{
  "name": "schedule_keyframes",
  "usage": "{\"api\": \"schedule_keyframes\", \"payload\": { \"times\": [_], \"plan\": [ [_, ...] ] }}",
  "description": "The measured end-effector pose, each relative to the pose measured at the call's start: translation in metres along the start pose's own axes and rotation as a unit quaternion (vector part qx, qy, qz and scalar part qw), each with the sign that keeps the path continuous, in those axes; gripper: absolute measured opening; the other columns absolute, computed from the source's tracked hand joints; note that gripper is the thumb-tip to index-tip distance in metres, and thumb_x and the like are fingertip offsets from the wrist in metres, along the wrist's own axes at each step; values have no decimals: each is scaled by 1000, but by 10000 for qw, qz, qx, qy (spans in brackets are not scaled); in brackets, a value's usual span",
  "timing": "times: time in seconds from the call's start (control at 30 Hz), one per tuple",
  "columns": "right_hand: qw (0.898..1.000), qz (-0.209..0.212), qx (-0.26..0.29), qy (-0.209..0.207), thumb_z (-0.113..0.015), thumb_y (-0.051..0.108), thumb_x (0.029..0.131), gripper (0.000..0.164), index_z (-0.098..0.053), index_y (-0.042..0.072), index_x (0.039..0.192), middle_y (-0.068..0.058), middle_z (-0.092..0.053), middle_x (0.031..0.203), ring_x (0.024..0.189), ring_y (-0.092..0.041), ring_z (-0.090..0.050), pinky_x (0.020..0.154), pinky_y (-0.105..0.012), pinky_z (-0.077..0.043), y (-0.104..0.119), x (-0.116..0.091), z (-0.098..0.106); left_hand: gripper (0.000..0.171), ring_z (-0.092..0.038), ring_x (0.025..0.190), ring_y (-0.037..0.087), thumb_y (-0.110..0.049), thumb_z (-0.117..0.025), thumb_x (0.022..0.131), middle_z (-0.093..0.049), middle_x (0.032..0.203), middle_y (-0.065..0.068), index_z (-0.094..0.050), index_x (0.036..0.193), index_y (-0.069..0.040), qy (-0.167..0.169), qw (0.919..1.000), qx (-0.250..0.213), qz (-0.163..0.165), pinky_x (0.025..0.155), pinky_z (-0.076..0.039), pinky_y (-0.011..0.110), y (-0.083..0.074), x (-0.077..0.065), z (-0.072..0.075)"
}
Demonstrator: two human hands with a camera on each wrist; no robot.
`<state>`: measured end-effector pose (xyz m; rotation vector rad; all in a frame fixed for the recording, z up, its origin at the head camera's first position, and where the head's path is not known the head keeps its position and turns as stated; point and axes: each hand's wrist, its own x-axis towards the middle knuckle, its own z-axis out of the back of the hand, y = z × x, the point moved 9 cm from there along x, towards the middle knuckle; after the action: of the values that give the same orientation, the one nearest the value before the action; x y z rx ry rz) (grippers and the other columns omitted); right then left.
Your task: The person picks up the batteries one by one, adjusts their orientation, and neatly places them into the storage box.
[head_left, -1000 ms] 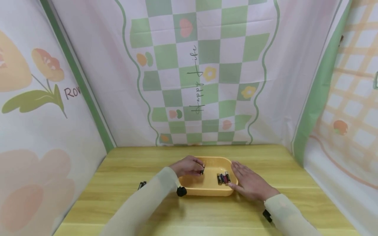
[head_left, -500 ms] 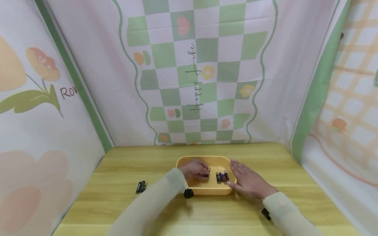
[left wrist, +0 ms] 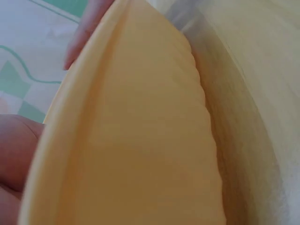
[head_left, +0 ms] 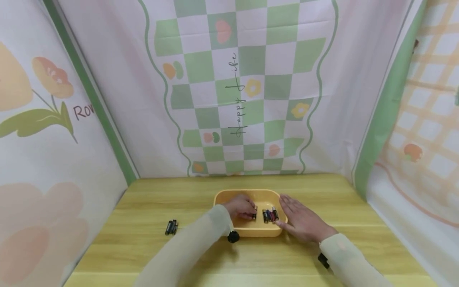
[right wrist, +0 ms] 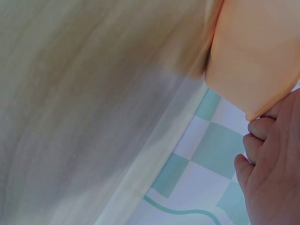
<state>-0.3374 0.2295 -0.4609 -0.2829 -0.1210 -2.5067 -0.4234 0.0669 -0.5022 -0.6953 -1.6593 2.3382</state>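
Note:
Inside a yellow-orange plastic tray (head_left: 251, 232), my left hand (head_left: 241, 206) pinches a dark battery (head_left: 255, 213) near the tray's floor. Just right of it, several batteries (head_left: 270, 215) lie side by side in the tray, dark, blue, reddish and black. My right hand (head_left: 303, 220) rests against the tray's right rim with its fingers straight. In the left wrist view the tray's wall (left wrist: 150, 122) hides most of the left hand (left wrist: 16, 154) and the battery. The right wrist view has the right hand (right wrist: 274, 150) against the tray's outer edge (right wrist: 255, 61).
A few black batteries (head_left: 171, 227) lie together on the wooden table (head_left: 143, 255), left of the tray. Printed cloth curtains (head_left: 244, 119) stand behind the table and along both sides. Small black wrist devices (head_left: 233, 236) are worn on both sleeves.
My left hand has moved right inside the tray with its battery, closer to the row of batteries. The right hand stays at the rim. The batteries on the table have come into fuller view.

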Motion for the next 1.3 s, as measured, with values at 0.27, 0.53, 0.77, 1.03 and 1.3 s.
{"api": "schedule_keyframes", "payload": {
  "times": [0.27, 0.53, 0.77, 1.03, 1.3],
  "plan": [
    [10000, 19, 23, 11, -41, 54, 100, 80, -24, -8, 149, -22, -20, 156, 143, -35, -20, 116, -47, -20, 1, 0, 0, 12, -59, 59, 17, 15, -67, 79, -62, 73, 11, -63, 83, 5, -112, 9998, -113, 75, 58, -59, 30, 5, 8, -1],
    [9999, 13, 4, -117, -43, 54, 100, 80, -27, -9, 148, -22, -21, 155, 142, -37, -22, 115, -49, -23, 0, 0, 1, 12, -58, 53, 18, 11, -71, 77, -64, 67, 11, -64, 72, 3, -202, 9983, 537, -29, 52, -58, 29, -1, 9, -8],
    [9999, 8, 42, -161, -42, 53, 100, 79, -27, -8, 148, -23, -23, 154, 141, -37, -24, 115, -48, -23, 2, -1, -1, 21, -59, 51, 20, 10, -70, 77, -64, 65, 12, -60, 63, 0, -369, 9966, 738, 84, 50, -57, 31, -4, 4, -14],
    [9997, 19, 28, -256, -42, 53, 100, 79, -28, -8, 148, -23, -22, 155, 141, -38, -25, 114, -51, -25, -3, 4, 1, 24, -60, 48, 20, 6, -74, 74, -65, 61, 11, -60, 57, -1, -512, 9914, 1206, 36, 46, -55, 31, -9, 13, -14],
    [9996, 31, 94, -260, -44, 53, 100, 79, -28, -9, 147, -24, -26, 153, 140, -38, -26, 114, -50, -25, 0, 1, -1, 18, -56, 44, 17, 9, -72, 74, -61, 56, 8, -64, 60, 1, -529, 9886, 1411, -60, 44, -54, 27, -7, 12, -18]
  ]
}}
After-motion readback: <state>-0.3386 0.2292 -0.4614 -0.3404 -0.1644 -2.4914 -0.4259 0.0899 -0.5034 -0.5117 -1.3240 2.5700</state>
